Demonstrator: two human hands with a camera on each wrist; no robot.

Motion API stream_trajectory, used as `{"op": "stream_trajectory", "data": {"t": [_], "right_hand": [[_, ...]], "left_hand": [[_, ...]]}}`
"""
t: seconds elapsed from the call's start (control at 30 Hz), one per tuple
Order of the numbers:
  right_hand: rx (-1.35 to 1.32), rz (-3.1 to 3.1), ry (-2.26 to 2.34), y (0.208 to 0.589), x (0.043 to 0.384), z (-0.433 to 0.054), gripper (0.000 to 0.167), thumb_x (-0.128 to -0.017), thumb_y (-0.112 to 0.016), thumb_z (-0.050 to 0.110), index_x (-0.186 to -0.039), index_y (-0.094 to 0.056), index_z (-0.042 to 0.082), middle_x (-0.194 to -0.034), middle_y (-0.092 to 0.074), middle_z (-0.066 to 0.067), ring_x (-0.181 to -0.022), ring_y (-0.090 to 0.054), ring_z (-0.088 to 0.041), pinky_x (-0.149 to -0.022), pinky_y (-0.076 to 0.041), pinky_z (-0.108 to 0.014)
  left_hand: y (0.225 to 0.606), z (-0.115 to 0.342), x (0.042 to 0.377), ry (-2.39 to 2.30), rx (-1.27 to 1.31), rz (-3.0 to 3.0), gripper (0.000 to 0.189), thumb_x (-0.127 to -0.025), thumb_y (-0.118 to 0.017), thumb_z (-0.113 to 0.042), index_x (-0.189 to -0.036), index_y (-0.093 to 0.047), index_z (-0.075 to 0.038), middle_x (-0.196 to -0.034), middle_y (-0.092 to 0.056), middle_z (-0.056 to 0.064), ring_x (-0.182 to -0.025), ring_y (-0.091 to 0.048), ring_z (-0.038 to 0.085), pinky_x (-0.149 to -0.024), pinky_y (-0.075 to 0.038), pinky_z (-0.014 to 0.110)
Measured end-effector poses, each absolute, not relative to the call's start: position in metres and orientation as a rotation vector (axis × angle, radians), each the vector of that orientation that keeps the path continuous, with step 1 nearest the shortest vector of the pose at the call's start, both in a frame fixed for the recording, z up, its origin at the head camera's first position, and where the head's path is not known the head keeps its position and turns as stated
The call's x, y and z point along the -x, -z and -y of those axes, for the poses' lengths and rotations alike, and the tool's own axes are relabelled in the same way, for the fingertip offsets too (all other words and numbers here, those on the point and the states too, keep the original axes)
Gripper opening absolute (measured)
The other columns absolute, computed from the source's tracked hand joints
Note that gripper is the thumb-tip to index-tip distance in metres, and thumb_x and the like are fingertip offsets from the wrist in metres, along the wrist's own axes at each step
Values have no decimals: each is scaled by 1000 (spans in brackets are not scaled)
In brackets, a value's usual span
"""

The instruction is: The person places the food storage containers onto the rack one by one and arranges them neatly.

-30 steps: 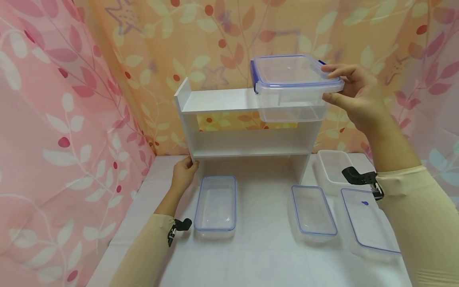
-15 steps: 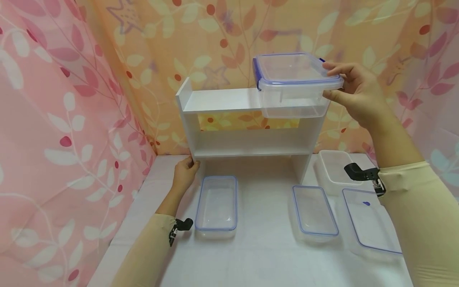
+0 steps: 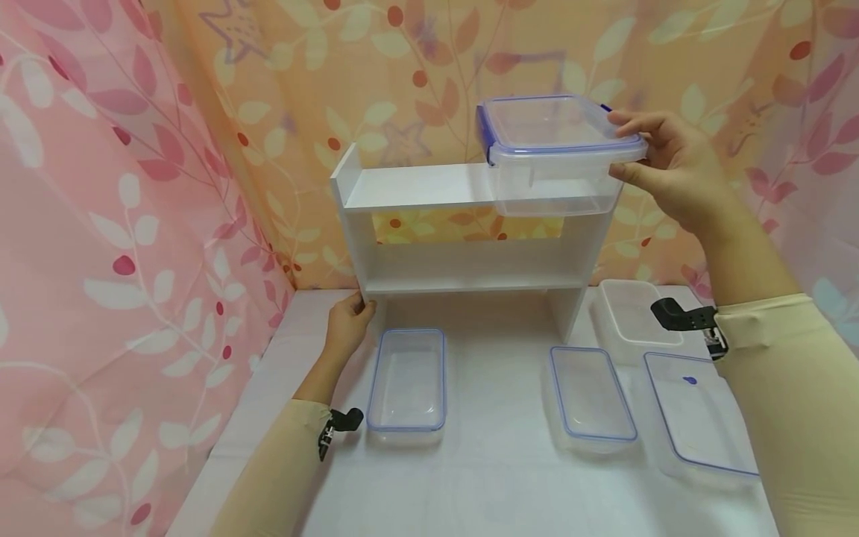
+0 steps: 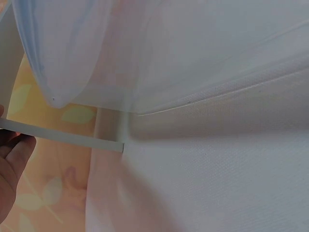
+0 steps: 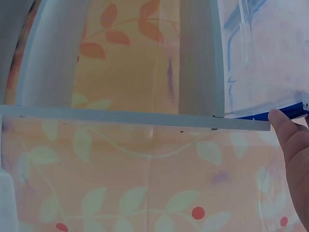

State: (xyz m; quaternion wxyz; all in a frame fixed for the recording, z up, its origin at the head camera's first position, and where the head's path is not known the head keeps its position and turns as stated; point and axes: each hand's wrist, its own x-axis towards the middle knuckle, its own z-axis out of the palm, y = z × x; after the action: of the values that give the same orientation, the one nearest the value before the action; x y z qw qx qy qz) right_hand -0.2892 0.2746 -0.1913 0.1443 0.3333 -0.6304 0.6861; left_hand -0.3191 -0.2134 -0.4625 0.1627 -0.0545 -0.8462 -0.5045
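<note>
A white two-tier shelf (image 3: 463,287) stands at the back of the table. My left hand (image 3: 345,328) grips the lower front edge of its left side panel; in the left wrist view, fingertips (image 4: 21,147) lie against that panel (image 4: 72,138). At the shelf's top right is a clear lidded food container (image 3: 557,183) with blue trim and clips. My right hand (image 3: 681,171) holds it by its right rim, thumb below and fingers on the lid. The right wrist view has the container (image 5: 275,53) close above the top board; whether its whole base rests there I cannot tell.
A blue-rimmed container (image 3: 406,380) sits before the shelf's left part. To the right stand a smaller blue-rimmed one (image 3: 592,391), a larger one (image 3: 701,410) and a white-rimmed one (image 3: 631,313). Patterned curtains (image 3: 403,74) hang behind and at the sides.
The held container has shifted slightly up and to the right in the head view, together with my right hand. My left hand keeps its grip on the shelf panel.
</note>
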Motion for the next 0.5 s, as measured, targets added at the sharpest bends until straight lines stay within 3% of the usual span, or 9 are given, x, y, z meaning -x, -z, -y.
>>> {"op": "stream_trajectory", "data": {"t": [0.5], "right_hand": [[-910,1943,-1947,190,283,-284,38,-86,-65,-22,-121,-59,-6,-157,-45,-16,-133,-56,-18,-95,-53,-16]], "left_hand": [[464,213,320,1421,156,2415,41,-101,-64,-20,-136,-63,2,-130,-67,22,-120,-66,32,-96,-57,43]]}}
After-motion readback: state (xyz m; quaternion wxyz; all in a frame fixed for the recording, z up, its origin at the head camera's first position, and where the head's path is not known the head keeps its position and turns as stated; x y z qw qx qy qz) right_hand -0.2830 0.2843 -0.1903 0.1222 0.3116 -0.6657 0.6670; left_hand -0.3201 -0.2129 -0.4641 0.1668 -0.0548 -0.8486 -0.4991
